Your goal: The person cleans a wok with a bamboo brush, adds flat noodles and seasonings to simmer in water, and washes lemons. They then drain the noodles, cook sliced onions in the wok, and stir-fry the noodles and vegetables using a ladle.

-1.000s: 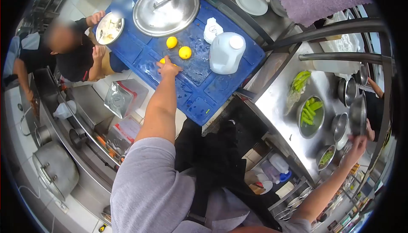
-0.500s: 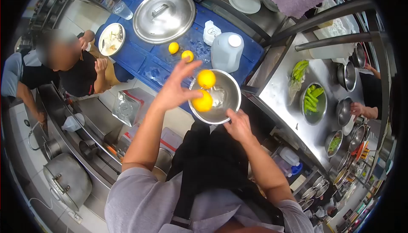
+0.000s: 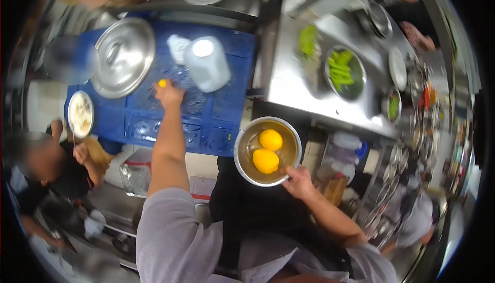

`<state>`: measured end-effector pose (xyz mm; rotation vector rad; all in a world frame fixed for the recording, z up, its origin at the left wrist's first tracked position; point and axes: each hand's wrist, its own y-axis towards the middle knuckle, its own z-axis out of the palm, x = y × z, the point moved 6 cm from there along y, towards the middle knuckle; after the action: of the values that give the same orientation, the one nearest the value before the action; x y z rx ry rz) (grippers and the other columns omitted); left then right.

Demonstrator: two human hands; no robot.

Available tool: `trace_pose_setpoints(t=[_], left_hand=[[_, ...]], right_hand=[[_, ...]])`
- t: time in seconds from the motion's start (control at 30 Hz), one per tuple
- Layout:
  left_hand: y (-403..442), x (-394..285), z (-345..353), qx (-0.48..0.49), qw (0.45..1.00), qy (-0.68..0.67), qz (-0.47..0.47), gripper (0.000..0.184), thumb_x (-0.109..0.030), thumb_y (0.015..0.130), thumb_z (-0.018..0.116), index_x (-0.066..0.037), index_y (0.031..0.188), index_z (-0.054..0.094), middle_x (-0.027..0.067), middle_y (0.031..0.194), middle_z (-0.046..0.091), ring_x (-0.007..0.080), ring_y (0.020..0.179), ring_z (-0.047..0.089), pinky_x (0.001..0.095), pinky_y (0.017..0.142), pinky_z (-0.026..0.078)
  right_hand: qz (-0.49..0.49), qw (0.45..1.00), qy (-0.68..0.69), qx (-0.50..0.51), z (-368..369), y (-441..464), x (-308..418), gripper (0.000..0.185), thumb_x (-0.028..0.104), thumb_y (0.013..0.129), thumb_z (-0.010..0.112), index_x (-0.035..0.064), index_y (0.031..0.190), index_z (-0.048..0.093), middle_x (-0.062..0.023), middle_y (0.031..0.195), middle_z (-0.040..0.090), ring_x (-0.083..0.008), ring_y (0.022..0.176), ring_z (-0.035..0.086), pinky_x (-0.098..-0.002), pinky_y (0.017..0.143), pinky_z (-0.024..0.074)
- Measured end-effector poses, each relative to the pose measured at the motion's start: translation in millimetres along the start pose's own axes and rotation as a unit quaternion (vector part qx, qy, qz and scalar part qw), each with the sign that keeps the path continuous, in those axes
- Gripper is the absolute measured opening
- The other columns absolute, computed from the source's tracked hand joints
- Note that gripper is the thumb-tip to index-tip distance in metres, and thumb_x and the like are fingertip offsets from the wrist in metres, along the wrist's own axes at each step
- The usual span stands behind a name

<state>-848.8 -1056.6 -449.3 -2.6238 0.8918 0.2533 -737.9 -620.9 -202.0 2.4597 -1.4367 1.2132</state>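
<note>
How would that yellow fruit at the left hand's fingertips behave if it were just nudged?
The yellow fruit by the left hand would probably roll, as the two similar fruits in the metal bowl look rounded. It may also slip, since the blue table shows wet patches nearby.

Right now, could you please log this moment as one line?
left hand: at lemon on blue surface; right hand: holding metal bowl by rim; bowl contents: two lemons
</note>
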Motion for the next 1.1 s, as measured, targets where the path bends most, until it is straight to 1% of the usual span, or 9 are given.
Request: trace_pose_setpoints(t=[0.1, 0.17, 0.27, 0.4, 0.53, 0.73, 0.93, 1.0, 1.1], left_hand=[[-29, 19, 31, -0.064, 0.986, 0.038, 0.147, 0.057, -0.033, 0.058, 0.078, -0.021, 0.112, 0.063, 0.0022, 0.112, 0.064, 0.0383, 0.125, 0.042, 0.0504, 0.102, 0.04], [-64, 35, 26, -0.124, 0.964, -0.045, 0.23, 0.058, -0.033, 0.057, 0.08, -0.015, 0.11, 0.063, 0.01, 0.111, 0.062, 0.0374, 0.119, 0.045, 0.0475, 0.101, 0.041], [-147, 8, -65, -0.058, 0.936, -0.307, 0.161, 0.052, -0.007, 0.06, 0.071, -0.008, 0.112, 0.061, 0.0146, 0.123, 0.049, 0.0304, 0.115, 0.049, 0.0393, 0.097, 0.042], [-285, -128, -177, 0.154, 0.865, -0.361, 0.313, 0.05, -0.004, 0.063, 0.067, -0.011, 0.112, 0.062, 0.0173, 0.143, 0.034, 0.0337, 0.127, 0.041, 0.0404, 0.106, 0.035], [-419, -267, -204, 0.256, 0.753, -0.208, 0.569, 0.046, -0.008, 0.07, 0.071, -0.01, 0.115, 0.063, 0.0215, 0.144, 0.035, 0.0386, 0.132, 0.039, 0.0426, 0.107, 0.036], [-560, -378, -143, 0.266, 0.66, -0.038, 0.701, 0.064, -0.018, 0.078, 0.073, -0.009, 0.136, 0.049, 0.0233, 0.144, 0.04, 0.0391, 0.133, 0.041, 0.0425, 0.111, 0.033], [-687, -451, -17, 0.412, 0.526, -0.07, 0.741, 0.056, -0.015, 0.091, 0.06, -0.003, 0.14, 0.036, 0.0173, 0.133, 0.051, 0.0288, 0.124, 0.05, 0.0372, 0.103, 0.041], [-739, -464, -2, 0.59, 0.574, -0.097, 0.56, 0.032, -0.014, 0.094, 0.058, -0.001, 0.121, 0.049, 0.0167, 0.112, 0.06, 0.0232, 0.099, 0.062, 0.0348, 0.089, 0.049], [-804, -470, 35, 0.716, 0.505, 0.036, 0.481, 0.015, -0.018, 0.1, 0.05, -0.008, 0.089, 0.05, 0.0018, 0.076, 0.054, 0.0075, 0.067, 0.052, 0.0234, 0.059, 0.044]], right_hand=[[-0.027, 0.997, 0.023, -0.076, -14, -10, -3, 0.021, 0.007, 0.071, 0.071, 0.0079, 0.087, 0.058, -0.0119, 0.071, 0.062, -0.0333, 0.072, 0.063, -0.0399, 0.073, 0.0514], [-0.008, 0.992, 0.024, -0.121, -31, -27, -13, 0.021, 0.008, 0.072, 0.071, 0.0079, 0.087, 0.057, -0.0125, 0.072, 0.062, -0.034, 0.074, 0.063, -0.0406, 0.074, 0.0513], [-0.031, 0.985, 0.027, -0.17, -47, -50, -35, 0.019, 0.011, 0.074, 0.071, 0.0077, 0.085, 0.056, -0.0144, 0.077, 0.063, -0.0352, 0.081, 0.063, -0.0427, 0.075, 0.0515], [-0.021, 0.977, 0.035, -0.211, -46, -91, -69, 0.017, 0.015, 0.077, 0.07, 0.0086, 0.086, 0.057, -0.0165, 0.081, 0.061, -0.0367, 0.079, 0.06, -0.0442, 0.071, 0.0506], [0.011, 0.975, 0.056, -0.215, -49, -137, -98, 0.017, 0.016, 0.078, 0.067, 0.0104, 0.091, 0.058, -0.0172, 0.081, 0.061, -0.038, 0.081, 0.061, -0.0456, 0.071, 0.0509], [0.01, 0.939, 0.047, -0.341, -102, -248, -159, 0.019, 0.018, 0.077, 0.065, 0.0125, 0.093, 0.056, -0.0185, 0.078, 0.06, -0.0407, 0.079, 0.061, -0.0486, 0.072, 0.0503], [0.137, 0.877, 0.076, -0.453, -119, -393, -205, 0.012, 0.017, 0.079, 0.061, 0.0132, 0.091, 0.058, -0.0186, 0.068, 0.058, -0.041, 0.066, 0.06, -0.0519, 0.058, 0.0474], [0.199, 0.833, 0.07, -0.511, -112, -437, -199, 0.014, 0.017, 0.077, 0.062, 0.0101, 0.087, 0.055, -0.0201, 0.067, 0.057, -0.0434, 0.069, 0.059, -0.0528, 0.061, 0.0461], [0.294, 0.77, 0.108, -0.555, -84, -482, -188, 0.02, 0.014, 0.078, 0.064, 0.0079, 0.096, 0.057, -0.0202, 0.083, 0.062, -0.0415, 0.083, 0.061, -0.0499, 0.071, 0.0476]])
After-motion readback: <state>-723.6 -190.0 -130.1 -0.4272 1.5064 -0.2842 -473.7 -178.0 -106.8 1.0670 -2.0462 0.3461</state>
